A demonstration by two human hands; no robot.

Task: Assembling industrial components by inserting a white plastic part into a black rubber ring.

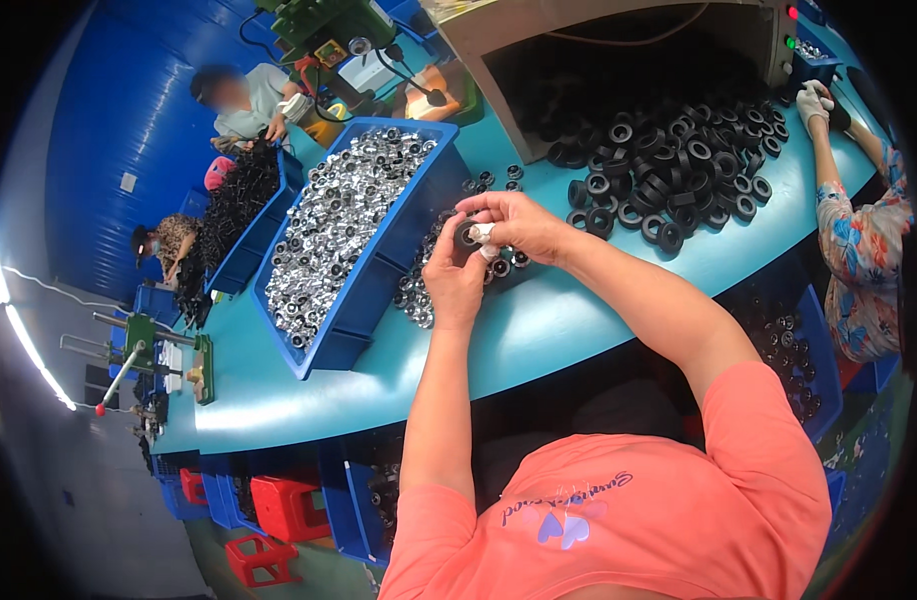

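Observation:
Over the blue-green table, my two hands meet around a small black ring (466,235). My left hand (453,280) grips it between thumb and fingers. My right hand (524,226) closes on it from the other side, with white wrapping (482,234) on its finger and thumb tips. Whether a metal part sits inside the ring is hidden by the fingers. Below and behind my hands lies a loose group of shiny metal pieces with black rings (416,300). Just left stands a blue bin (357,335) heaped with silvery metal parts (329,235).
A large pile of black rings (669,170) spreads before a box-like machine (509,90) at right. A co-worker's gloved hands (814,103) are at far right. Green presses (324,30) stand at the back. Blue bins and red stools (284,508) sit below the table (249,400).

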